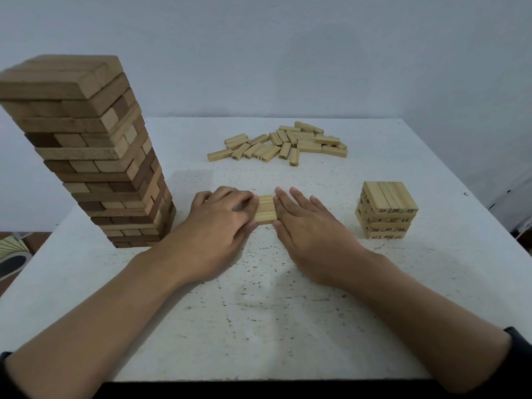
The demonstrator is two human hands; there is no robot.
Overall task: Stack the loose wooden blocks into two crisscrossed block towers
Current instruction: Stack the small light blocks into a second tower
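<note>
1. Pressure is coming from both sides. The left hand [221,226] is curling its fingers over the left ends of a short row of blocks [265,211], with its thumb at the near edge. The right hand [311,226] is lying flat, its straight fingers pushing against the right ends.
2. That row is lying flat on the table [259,326], front and centre between the hands. The squeeze is probably squaring the pieces so they travel as one layer.
3. The short tower [387,210] is standing well apart to the right, near the table's right edge, and is likely awaiting this layer laid crosswise.
4. The tall tower [86,156] is standing just beside the left wrist and looks finished, so the left arm is risking a knock if it swings out.
5. The loose pile [282,145] is lying farther back, and bare tabletop is leaving room towards both it and the short tower.
</note>
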